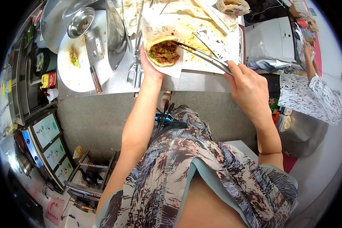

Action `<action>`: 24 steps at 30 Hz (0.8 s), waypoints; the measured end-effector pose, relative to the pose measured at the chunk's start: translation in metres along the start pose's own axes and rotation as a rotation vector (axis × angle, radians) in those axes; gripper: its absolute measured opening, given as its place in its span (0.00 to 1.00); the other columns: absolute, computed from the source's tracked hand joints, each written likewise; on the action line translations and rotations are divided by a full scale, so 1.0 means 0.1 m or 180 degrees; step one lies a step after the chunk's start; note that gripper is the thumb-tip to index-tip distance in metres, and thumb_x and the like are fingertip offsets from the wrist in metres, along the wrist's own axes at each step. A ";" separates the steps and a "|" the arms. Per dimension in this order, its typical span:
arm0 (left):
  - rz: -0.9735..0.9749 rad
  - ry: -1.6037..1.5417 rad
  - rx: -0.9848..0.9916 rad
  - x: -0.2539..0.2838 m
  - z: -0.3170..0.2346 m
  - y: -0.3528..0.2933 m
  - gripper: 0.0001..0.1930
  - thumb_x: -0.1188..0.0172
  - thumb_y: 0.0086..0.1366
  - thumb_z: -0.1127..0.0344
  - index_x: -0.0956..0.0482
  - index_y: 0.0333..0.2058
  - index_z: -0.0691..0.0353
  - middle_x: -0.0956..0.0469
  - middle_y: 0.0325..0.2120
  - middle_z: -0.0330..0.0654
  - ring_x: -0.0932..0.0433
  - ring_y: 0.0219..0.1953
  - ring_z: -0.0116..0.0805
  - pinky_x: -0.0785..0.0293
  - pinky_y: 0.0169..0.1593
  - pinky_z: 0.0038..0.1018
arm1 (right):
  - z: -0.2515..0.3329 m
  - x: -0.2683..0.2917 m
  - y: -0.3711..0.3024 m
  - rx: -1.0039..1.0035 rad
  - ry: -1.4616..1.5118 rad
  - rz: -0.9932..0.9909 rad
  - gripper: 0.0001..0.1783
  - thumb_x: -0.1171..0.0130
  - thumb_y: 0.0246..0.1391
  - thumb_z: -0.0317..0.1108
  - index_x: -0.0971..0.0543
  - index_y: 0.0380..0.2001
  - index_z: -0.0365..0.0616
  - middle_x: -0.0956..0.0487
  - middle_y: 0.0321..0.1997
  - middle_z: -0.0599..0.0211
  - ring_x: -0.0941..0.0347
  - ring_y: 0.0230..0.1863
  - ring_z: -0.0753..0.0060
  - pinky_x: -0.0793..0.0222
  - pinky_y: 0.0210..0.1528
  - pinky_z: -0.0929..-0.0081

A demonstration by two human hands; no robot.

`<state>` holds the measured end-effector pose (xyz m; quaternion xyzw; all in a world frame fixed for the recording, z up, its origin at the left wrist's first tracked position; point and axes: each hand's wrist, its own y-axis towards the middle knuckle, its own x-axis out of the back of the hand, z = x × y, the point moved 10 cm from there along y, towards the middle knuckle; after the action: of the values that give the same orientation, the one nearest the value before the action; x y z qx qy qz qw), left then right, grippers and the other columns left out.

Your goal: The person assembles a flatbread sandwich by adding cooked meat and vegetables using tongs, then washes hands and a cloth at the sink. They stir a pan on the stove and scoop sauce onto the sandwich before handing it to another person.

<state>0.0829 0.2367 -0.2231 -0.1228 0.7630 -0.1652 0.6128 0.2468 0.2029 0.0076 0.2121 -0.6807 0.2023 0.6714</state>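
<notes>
My left hand is closed round a split flatbread bun in a white paper bag, its open side facing up. Chopped brown meat with green bits fills the bun. In my right hand are metal tongs, gripped near their rear end. Their tips reach to the upper edge of the filling; whether they pinch any of it is too small to tell. Behind the bun, paper sheets and a pale cloth cover the counter, with brown crumbs scattered there.
On a round white chopping board to the left lie a cleaver and some chopped food. A metal bowl sits at its far edge. A steel counter edge runs before me. Another person's patterned sleeve shows at right.
</notes>
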 end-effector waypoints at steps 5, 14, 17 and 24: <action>0.0179 -0.0236 0.0146 -0.04 0.10 0.07 0.32 0.61 0.66 0.41 0.36 0.60 0.58 0.33 0.56 0.51 0.33 0.58 0.50 0.35 0.59 0.48 | 0.21 -0.21 0.10 0.0148 -0.0117 0.0073 0.06 0.43 0.50 0.29 0.28 0.29 0.39 0.25 0.22 0.64 0.23 0.23 0.66 0.28 0.23 0.73; 0.0236 -0.0146 0.0203 -0.10 0.07 0.06 0.32 0.62 0.66 0.41 0.37 0.60 0.58 0.33 0.56 0.52 0.33 0.57 0.51 0.32 0.57 0.48 | 0.18 -0.02 0.13 0.0068 0.0017 -0.0003 0.10 0.44 0.45 0.26 0.25 0.34 0.38 0.24 0.24 0.63 0.23 0.27 0.65 0.28 0.26 0.69; 0.0363 -0.0143 0.0390 -0.11 0.17 0.08 0.32 0.64 0.66 0.41 0.37 0.60 0.58 0.33 0.56 0.53 0.33 0.57 0.52 0.30 0.56 0.48 | 0.18 -0.11 0.24 0.0195 0.0009 -0.0020 0.09 0.44 0.45 0.27 0.25 0.33 0.39 0.24 0.24 0.63 0.23 0.27 0.64 0.28 0.26 0.69; 0.0398 -0.0260 0.0515 -0.14 0.18 0.10 0.31 0.69 0.68 0.45 0.37 0.60 0.59 0.33 0.56 0.52 0.32 0.57 0.52 0.32 0.57 0.49 | 0.11 0.05 0.27 0.0244 -0.0025 0.0117 0.05 0.45 0.45 0.26 0.26 0.29 0.41 0.24 0.24 0.62 0.23 0.28 0.62 0.29 0.27 0.67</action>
<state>0.1032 0.2491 -0.2180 -0.0317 0.7276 -0.1825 0.6605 0.2220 0.2192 0.0124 0.2260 -0.6788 0.2397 0.6563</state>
